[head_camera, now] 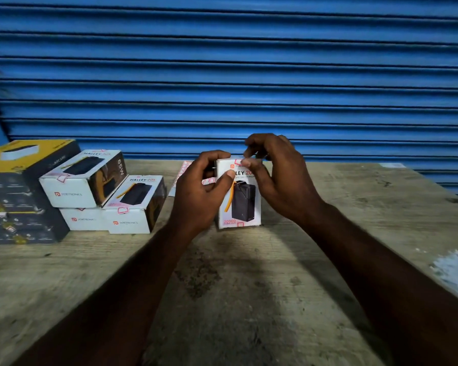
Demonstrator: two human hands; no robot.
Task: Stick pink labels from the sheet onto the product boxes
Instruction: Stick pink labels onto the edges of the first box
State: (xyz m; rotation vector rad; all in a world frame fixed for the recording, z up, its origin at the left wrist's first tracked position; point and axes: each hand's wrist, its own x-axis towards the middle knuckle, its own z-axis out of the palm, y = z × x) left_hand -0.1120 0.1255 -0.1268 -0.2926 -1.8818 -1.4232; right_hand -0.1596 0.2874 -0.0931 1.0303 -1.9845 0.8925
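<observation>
The left hand (200,187) curls round the upright white box (242,204) on its left side. Fingertips of the right hand (275,173) pinch a pink label (237,162) at its top edge.

**Both hands met at the box**

Two bare forearms reached forward from the lower corners and converged at mid-frame. The left hand (204,186) gripped the box (245,204) from its left side, with the thumb laid across the front face, the fingers curled round the back edge and the palm turned rightward. The right hand (273,175) hung over the box's top right corner, knuckles up and wrist higher than the left. Its fingers were curled. The thumb tip lay on the box's upper front edge, and the forefinger was bent just above it. Blur hid whether those two pinched anything. The two thumb tips sat near each other.
</observation>
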